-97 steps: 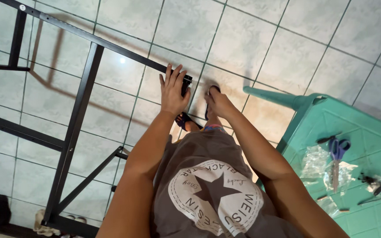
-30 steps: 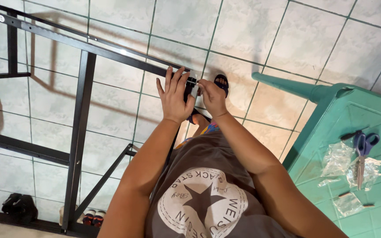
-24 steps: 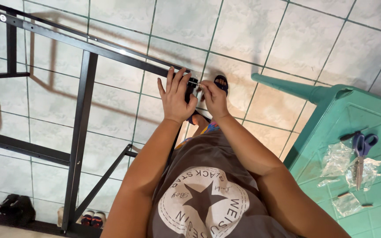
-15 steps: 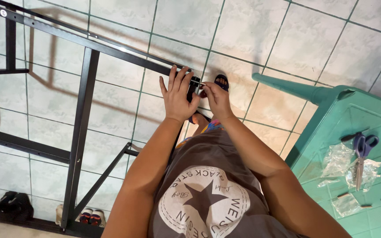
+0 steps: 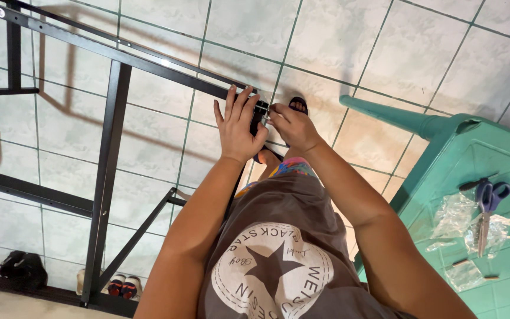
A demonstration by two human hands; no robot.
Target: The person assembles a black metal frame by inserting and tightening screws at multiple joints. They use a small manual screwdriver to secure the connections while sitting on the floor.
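pale floor tiles (image 5: 349, 53) with dark green grout fill the view from above. black metal frame (image 5: 108, 171) stands over the floor: one long top rail runs from 10 o'clock toward centre, an upright bar drops toward 7 o'clock, a diagonal brace sits near 7 o'clock.

left hand (image 5: 237, 127), just above centre: palm laid flat on the end of the top rail, fingers spread and pointing to 12 o'clock; it presses rather than wraps.

right hand (image 5: 293, 125), just beside the left at its 3 o'clock: fingertips pinched together at the rail end (image 5: 260, 109), on something small; too small to tell what.

dark sandal (image 5: 297, 105) on a foot shows at 12 o'clock of the right hand, touching the floor.

green plastic table (image 5: 479, 153) at 3 to 4 o'clock, one leg pointing toward centre. on it: scissors (image 5: 488, 207) with blue-purple handles, clear plastic bags (image 5: 458, 215), a few small loose parts.

grey shirt with round white star print (image 5: 273, 272) at 6 o'clock. small shoes (image 5: 122, 286) on the floor at 7 o'clock, near the frame foot.
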